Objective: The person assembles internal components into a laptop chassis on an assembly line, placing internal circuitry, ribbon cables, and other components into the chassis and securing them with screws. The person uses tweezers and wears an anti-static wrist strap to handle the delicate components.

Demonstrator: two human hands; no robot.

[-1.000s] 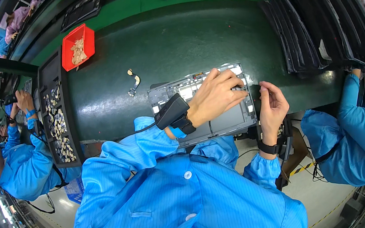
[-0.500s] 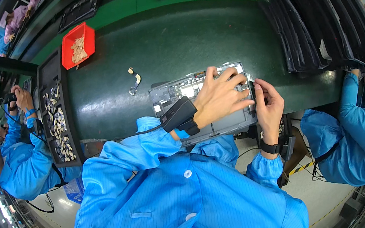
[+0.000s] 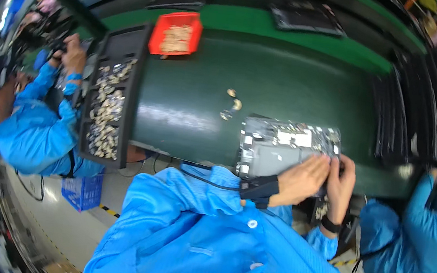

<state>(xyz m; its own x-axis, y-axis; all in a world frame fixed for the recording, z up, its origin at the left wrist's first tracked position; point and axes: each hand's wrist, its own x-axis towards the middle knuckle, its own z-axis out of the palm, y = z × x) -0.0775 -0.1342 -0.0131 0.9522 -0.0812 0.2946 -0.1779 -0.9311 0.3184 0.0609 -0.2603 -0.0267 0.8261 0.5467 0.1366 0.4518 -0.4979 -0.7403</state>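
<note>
An opened flat electronic device [image 3: 266, 157], with its circuit board and large grey battery showing, lies at the near edge of the green bench. My left hand [image 3: 301, 183] reaches across its lower right part, fingers pressed together and tips at the right edge. At that same edge my right hand [image 3: 341, 188] is closed, thumb and forefinger meeting the left fingertips. Whatever the fingers pinch is too small and blurred to name. Beyond the device's left corner lies a small flex cable [image 3: 232, 105].
A red bin [image 3: 156, 33] of small tan parts stands at the far left, beside a black tray [image 3: 136, 97] full of small flex parts. Dark panels [image 3: 418, 108] stand stacked at the right. Co-workers in blue sit on both sides; a blue crate [image 3: 81, 192] is on the floor.
My view has swung, so the bench appears shifted. My left hand, spread over the circuit board before, has drawn its fingers together at the device's right edge, meeting my right hand.
</note>
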